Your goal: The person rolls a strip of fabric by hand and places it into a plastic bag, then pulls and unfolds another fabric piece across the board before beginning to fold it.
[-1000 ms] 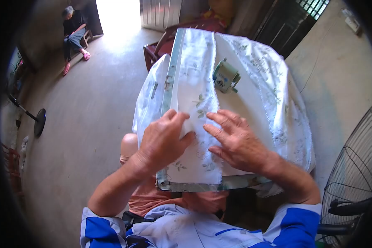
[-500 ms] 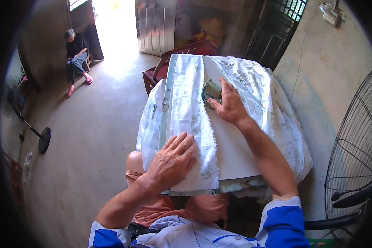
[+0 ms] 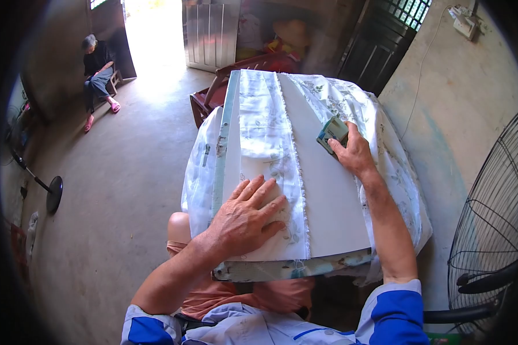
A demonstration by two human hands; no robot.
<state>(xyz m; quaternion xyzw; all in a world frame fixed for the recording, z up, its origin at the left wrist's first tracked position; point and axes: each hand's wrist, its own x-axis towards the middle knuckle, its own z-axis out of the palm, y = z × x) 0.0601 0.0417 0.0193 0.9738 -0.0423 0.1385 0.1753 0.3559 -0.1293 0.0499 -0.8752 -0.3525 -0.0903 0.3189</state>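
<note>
My left hand (image 3: 248, 218) lies flat, fingers spread, on a strip of white leaf-print fabric (image 3: 263, 132) with a frayed right edge. In my right hand (image 3: 357, 152) is a small greenish box-like block (image 3: 334, 133), gripped between thumb and fingers; its exact kind is unclear. It sits over the right side of a bare pale board (image 3: 328, 201), by the edge of more white floral fabric (image 3: 351, 98) that drapes down to the right. A pale green edge strip (image 3: 221, 146) runs along the board's left side.
A person (image 3: 99, 72) in pink slippers sits on a stool by the bright doorway. A standing fan's wire cage (image 3: 489, 213) is close on the right, and another fan's round base (image 3: 54, 194) is at left. A dark red chair (image 3: 204, 103) stands behind the board.
My right hand has moved right and slightly nearer, carrying the greenish block away from the fabric strip. My left hand stays on the strip, with its fingers and thumb spread wider.
</note>
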